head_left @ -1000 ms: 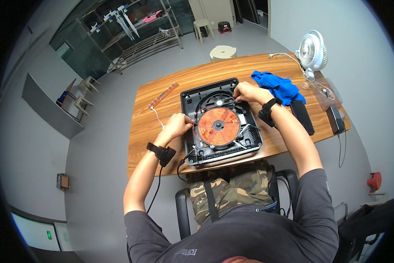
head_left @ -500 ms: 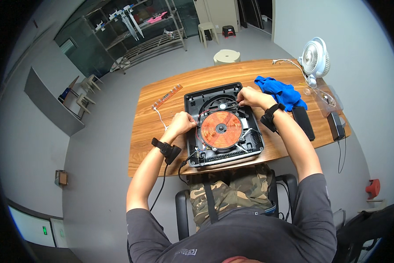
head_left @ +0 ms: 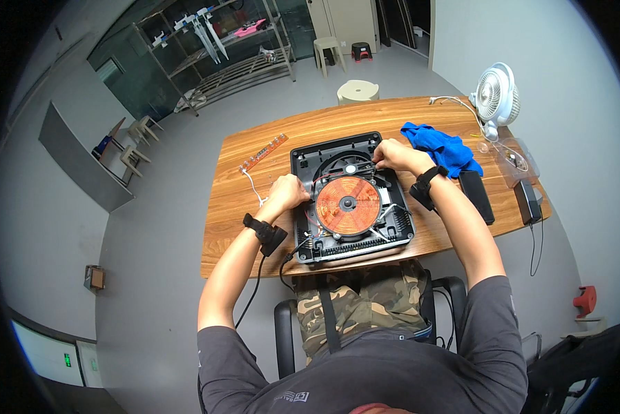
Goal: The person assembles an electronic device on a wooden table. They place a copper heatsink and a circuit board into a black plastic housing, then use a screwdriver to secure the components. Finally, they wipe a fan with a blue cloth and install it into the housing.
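Note:
An opened induction cooker (head_left: 300,228) lies on the wooden table in front of me, its black housing showing the parts inside. A round copper-coloured coil (head_left: 348,205) sits in its middle, and a black cooling fan (head_left: 334,168) is beyond the coil. My left hand (head_left: 288,192) is at the housing's left side, close to the coil, with its fingers pinched together. My right hand (head_left: 397,156) reaches into the far right part beside the fan, fingers closed. Whatever lies between the fingertips of either hand is too small or hidden to make out.
A narrow orange circuit strip (head_left: 264,153) with a white cable lies left of the cooker. To the right are a blue cloth (head_left: 442,147), a black phone-like slab (head_left: 477,196), a clear tray (head_left: 517,162), a black adapter (head_left: 528,201) and a white fan (head_left: 495,96).
My left hand has turned slightly, its fingertips a little lower at the housing's left side. The right hand stays in about the same place by the fan.

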`<state>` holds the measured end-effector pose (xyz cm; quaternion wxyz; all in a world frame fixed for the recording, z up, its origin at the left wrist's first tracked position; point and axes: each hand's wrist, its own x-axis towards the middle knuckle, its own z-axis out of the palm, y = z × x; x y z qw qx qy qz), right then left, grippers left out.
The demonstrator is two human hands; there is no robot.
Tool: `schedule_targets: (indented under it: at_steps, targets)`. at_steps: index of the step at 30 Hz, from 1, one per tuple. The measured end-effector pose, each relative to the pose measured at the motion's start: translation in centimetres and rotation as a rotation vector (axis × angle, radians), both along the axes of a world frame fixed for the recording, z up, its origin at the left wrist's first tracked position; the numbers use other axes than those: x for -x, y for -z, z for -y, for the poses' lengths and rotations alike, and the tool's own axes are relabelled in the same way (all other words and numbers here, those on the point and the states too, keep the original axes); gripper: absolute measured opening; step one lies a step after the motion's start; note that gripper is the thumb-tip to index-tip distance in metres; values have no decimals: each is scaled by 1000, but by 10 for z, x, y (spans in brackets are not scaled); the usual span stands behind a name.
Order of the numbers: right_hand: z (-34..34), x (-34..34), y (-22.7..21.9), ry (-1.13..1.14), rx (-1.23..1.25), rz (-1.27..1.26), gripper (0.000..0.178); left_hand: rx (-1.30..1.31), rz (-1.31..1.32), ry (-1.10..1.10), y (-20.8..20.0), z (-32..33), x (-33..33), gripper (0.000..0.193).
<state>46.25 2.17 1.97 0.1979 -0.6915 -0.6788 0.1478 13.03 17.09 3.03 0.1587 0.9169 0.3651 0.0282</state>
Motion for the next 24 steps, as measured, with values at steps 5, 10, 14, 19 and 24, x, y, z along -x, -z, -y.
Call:
schedule_targets:
  at_steps: [5,10,14,19,24]
  targets:
    - [2,1,-1,14,-9,0,23,3,7,3,4,-4,-1,22]
    - [2,2,-4,8,18,-12,24,-61,16,8,13,-4,-2,20]
    - [2,2,-3,15,4,-14,24,-54,-20,-6,16,-10,-5,19]
    - [-1,0,1,-4,-18,5,24,5,52,61,10,-11,2,24]
    - [-2,-1,8,-4,-11,0,24,196,191,207,-6,-3,30,26]
